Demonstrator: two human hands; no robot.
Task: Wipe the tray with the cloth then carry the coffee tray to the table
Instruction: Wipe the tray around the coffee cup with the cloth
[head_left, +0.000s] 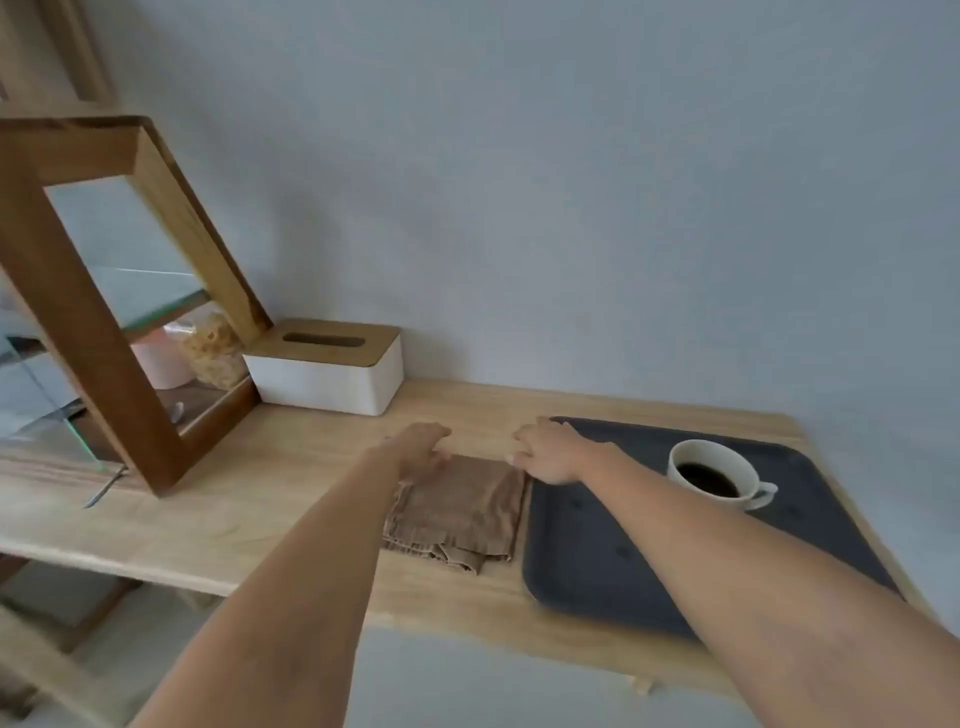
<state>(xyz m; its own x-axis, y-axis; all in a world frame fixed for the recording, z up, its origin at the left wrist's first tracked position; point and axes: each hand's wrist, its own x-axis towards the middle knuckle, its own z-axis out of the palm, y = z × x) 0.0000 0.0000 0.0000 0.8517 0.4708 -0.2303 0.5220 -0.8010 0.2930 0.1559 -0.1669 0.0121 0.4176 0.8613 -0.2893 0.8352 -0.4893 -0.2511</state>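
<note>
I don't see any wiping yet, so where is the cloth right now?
The cloth lies folded on the counter, just left of the tray, with the left hand at its far edge.

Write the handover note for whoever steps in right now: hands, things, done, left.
Left hand: open, resting on the far edge of the folded brown cloth, not gripping it.
Right hand: open, at the tray's near-left corner beside the cloth, holding nothing.
Tray: dark, on the wooden counter, right of the cloth. A cup of black coffee stands on its far part.
Done: nothing visible; cloth folded on the counter.
Left: pick up the cloth, wipe the tray, carry the tray to the table.
</note>
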